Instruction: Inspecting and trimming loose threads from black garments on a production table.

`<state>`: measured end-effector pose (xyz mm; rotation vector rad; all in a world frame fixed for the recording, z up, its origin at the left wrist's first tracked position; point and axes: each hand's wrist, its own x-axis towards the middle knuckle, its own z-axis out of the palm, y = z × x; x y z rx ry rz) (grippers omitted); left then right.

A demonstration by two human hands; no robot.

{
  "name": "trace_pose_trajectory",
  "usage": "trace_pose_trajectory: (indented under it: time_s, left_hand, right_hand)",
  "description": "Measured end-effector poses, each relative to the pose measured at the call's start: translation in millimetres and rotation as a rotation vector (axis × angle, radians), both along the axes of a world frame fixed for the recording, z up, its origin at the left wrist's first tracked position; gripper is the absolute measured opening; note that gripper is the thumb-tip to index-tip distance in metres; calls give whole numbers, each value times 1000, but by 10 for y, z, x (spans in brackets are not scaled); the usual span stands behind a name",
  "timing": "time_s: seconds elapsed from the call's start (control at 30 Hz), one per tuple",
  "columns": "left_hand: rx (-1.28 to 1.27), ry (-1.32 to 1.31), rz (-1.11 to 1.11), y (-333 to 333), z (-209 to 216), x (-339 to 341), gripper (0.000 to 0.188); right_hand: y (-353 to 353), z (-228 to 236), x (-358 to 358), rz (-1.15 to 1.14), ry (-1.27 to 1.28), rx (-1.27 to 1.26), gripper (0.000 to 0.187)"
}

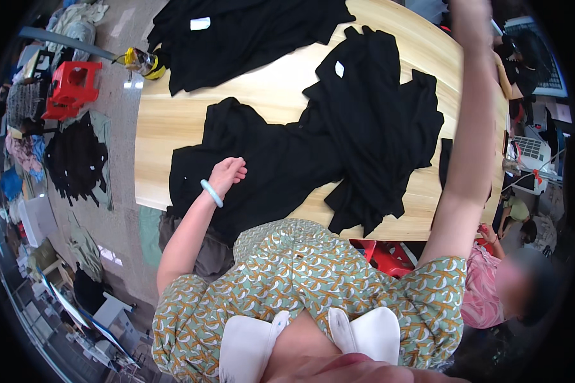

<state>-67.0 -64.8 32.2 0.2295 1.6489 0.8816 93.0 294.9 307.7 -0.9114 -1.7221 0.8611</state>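
Observation:
My left hand (229, 173), with a pale bangle (211, 193) on its wrist, is over the left part of a black garment (268, 159) spread on the table. Its fingers are curled in, and no object shows in them. I cannot tell whether it touches the cloth. My right arm reaches far forward along the table's right side. Blurred and cut by the top edge, my right hand (471, 19) does not show its fingers. Right of the spread garment, more black garments (377, 96) lie in a rumpled heap with a white label (339, 69).
Another black garment (249, 38) lies across the far side of the wooden table (156, 127). Off its far left corner is a yellow-and-black object (144, 62). A red stool (73, 89) and dark cloth (76, 156) are leftward. A person in pink (482, 287) is close at right.

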Motion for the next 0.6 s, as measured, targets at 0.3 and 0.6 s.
trace_pose_trajectory:
  time_s: [0.3,0.6]
  left_hand:
    - [135,487,-439,282,-441,557,21]
    - [350,955,-780,380,-518,601,48]
  right_hand:
    - [-1534,-3473,551,602,-932,-65,26]
    - [-2200,-2719,903,892,-669,-852,45]
